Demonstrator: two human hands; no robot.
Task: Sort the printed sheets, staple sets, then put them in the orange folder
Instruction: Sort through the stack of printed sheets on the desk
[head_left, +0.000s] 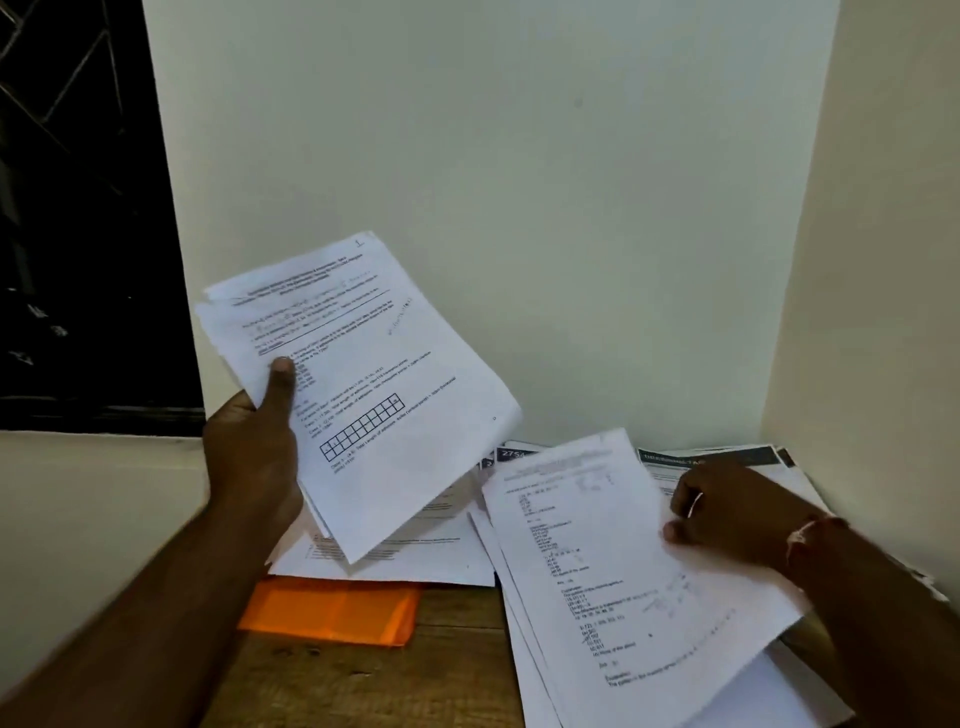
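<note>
Left hand (249, 457) grips raised sheets (363, 374) above orange folder (332, 610); right hand (727, 514) pinches a sheet (597, 545).

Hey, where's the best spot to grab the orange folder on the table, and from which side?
Pinch the orange folder at its near edge, coming from your side of the table. It lies flat with its far part tucked under loose sheets, so only the near strip shows. Probably slide it toward you first; lifting could scatter those sheets.
</note>
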